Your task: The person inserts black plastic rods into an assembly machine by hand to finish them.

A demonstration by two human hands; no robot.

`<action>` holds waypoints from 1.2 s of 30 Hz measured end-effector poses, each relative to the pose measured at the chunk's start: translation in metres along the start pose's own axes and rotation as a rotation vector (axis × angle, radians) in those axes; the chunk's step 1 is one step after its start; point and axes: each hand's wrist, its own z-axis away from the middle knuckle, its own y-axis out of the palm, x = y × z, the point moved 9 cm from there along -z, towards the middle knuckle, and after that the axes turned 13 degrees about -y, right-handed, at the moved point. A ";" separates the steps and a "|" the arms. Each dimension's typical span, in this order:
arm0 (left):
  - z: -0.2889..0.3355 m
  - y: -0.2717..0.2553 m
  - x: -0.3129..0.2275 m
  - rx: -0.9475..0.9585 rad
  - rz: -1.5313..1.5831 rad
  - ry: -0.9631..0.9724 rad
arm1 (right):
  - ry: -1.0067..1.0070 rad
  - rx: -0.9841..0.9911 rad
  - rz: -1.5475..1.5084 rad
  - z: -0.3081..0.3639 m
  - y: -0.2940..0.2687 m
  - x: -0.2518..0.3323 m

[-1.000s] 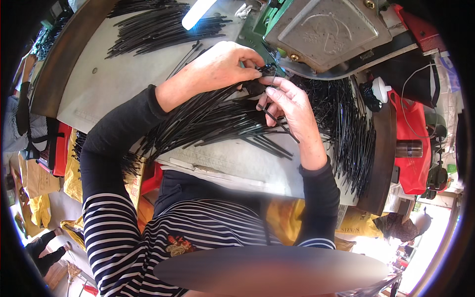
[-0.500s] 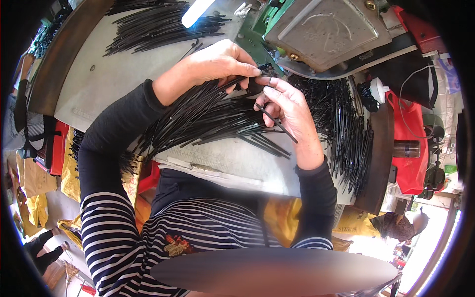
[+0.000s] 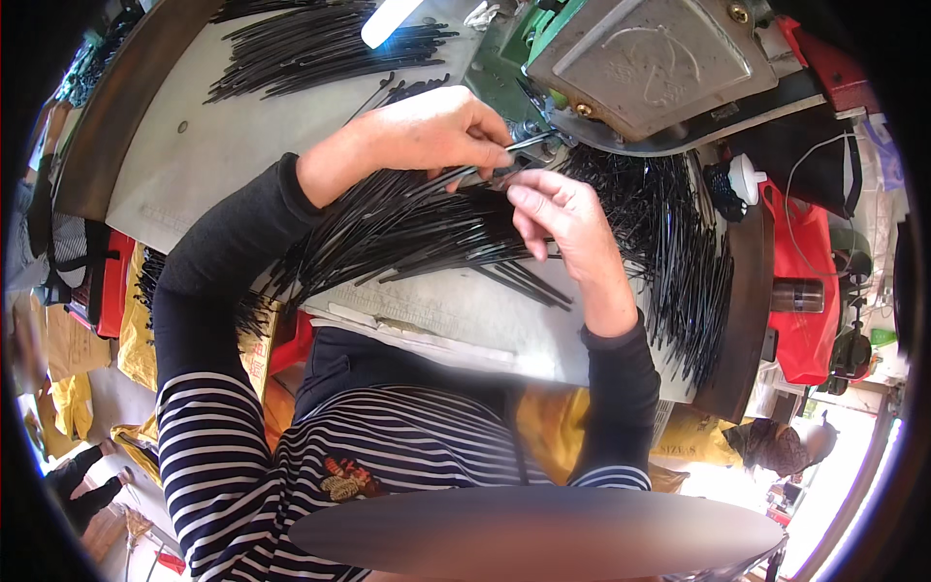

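My left hand (image 3: 441, 131) is closed on a thin black rod (image 3: 529, 142), whose end sticks out past the fingertips toward the green machine (image 3: 499, 68). More rods lie under the palm. Close by, my right hand (image 3: 558, 209) is pinched, thumb against forefinger, on something small and dark that I cannot make out. Below both hands a loose pile of black rods (image 3: 388, 238) spreads over the pale metal table (image 3: 456, 330).
Another bundle of black rods (image 3: 320, 53) lies at the back left, beside a white lamp tube (image 3: 391, 21). A dense heap of rods (image 3: 679, 272) fills the right side. The machine's grey metal cover (image 3: 659, 73) overhangs the table. A red bag (image 3: 805, 330) hangs at right.
The short black rod that hung from my right hand no longer shows there. My right fingers have moved slightly down. A rod end now projects from my left fingers toward the machine.
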 end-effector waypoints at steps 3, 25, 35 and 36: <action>0.001 0.007 0.005 0.033 -0.060 -0.073 | -0.075 -0.164 -0.031 -0.003 -0.020 0.002; -0.013 -0.027 0.020 -0.123 0.225 -0.014 | -0.345 -0.355 -0.368 -0.007 -0.066 0.012; -0.020 -0.024 0.022 -0.103 0.274 -0.032 | -0.365 -0.383 -0.358 -0.008 -0.070 0.010; -0.020 -0.025 0.024 -0.108 0.256 -0.047 | -0.369 -0.388 -0.350 -0.009 -0.070 0.010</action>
